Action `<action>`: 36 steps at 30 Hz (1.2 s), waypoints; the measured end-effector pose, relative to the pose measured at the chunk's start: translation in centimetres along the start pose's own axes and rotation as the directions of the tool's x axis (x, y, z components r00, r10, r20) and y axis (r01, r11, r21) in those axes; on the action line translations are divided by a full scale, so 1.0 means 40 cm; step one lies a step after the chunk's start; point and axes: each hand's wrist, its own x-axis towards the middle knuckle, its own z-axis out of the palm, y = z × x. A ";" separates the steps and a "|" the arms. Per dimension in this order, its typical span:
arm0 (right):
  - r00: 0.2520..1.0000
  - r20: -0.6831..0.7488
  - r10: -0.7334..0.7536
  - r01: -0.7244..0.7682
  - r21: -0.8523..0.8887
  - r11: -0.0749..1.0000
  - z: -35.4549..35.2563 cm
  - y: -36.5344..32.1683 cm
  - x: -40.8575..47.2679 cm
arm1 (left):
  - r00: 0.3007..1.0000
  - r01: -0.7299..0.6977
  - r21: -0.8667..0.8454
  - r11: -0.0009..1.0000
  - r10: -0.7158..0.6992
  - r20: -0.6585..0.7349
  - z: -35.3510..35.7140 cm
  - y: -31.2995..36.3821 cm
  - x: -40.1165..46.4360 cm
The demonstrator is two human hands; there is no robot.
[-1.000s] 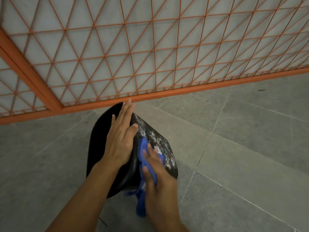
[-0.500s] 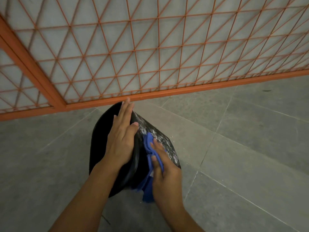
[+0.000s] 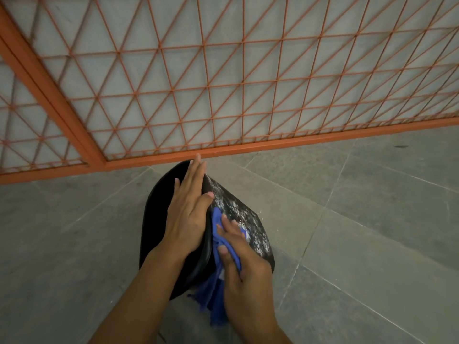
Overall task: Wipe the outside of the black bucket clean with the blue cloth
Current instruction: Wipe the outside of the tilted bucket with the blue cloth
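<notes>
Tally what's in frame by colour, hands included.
Black: 1, the bucket
Blue: 1, the cloth
Orange: 1, the mesh fence
Grey: 1, the tiled floor
Hands: 2, left hand flat on the bucket, right hand holding the cloth against it
Total: 6

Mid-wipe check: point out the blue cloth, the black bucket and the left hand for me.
blue cloth (image 3: 215,220): head view, upper fold beside the fingers.
black bucket (image 3: 238,207): head view, white-speckled outer wall.
left hand (image 3: 187,207): head view, back of the hand, flat on the bucket.
</notes>
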 end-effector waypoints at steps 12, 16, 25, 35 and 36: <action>0.998 -0.044 0.050 -0.052 -0.040 0.998 -0.013 0.044 0.014 | 0.999 0.011 -0.017 1.000 -0.011 -0.034 0.002 -0.002 0.001; 1.000 -0.015 -0.018 0.018 -0.020 1.000 -0.006 0.008 -0.040 | 0.999 -0.034 -0.001 0.999 0.034 -0.012 0.011 0.008 -0.003; 0.998 -0.054 0.038 -0.038 -0.015 0.999 -0.030 0.040 -0.035 | 0.998 -0.049 0.084 0.995 0.046 0.032 0.021 0.031 0.012; 1.000 -0.019 -0.024 0.025 0.029 0.999 -0.019 0.006 -0.033 | 0.999 -0.043 0.052 0.998 0.041 0.024 0.015 0.019 0.014; 0.999 -0.005 -0.039 0.039 0.041 0.998 -0.017 0.004 -0.022 | 0.999 -0.032 0.036 0.999 0.031 0.021 0.013 0.016 0.016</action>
